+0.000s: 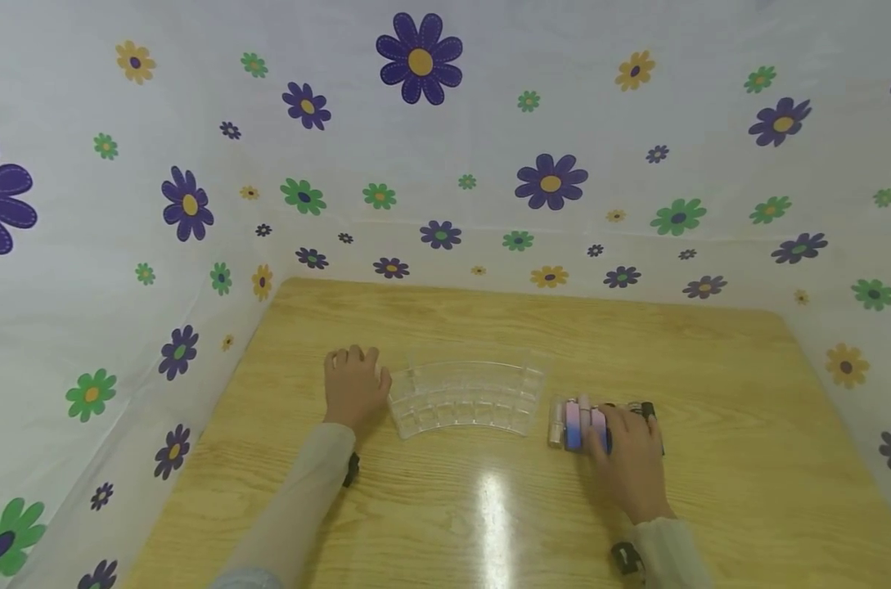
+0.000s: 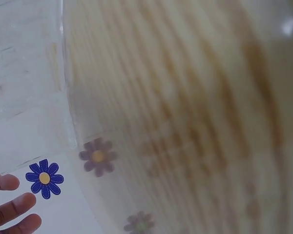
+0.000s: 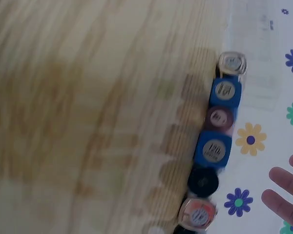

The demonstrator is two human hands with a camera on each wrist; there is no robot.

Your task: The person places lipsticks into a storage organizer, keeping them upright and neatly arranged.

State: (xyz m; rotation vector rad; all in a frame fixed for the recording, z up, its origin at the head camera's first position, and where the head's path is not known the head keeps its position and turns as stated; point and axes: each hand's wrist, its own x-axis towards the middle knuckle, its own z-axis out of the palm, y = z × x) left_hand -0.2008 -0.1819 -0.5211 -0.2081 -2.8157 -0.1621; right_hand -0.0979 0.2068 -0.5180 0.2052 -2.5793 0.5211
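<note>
A clear plastic organizer [image 1: 465,415], curved and divided into several small compartments, lies on the table between my hands. My left hand [image 1: 353,388] is at its left edge, thumb close to the rim and fingers loosely bent with nothing in them. To the right of the organizer is a side-by-side row of lipstick-like cosmetic tubes [image 1: 573,427], some pink and blue, others clear or black. My right hand [image 1: 629,458] lies over the right part of this row and hides some tubes. The right wrist view shows their ends, including a blue one [image 3: 213,150] with a round label.
The wood-grain table [image 1: 430,507] reflects a bright light near its front. A white sheet [image 1: 474,123] with purple, green and yellow flowers rises along the back and both sides. Dark bands [image 1: 626,559] sit at both wrists.
</note>
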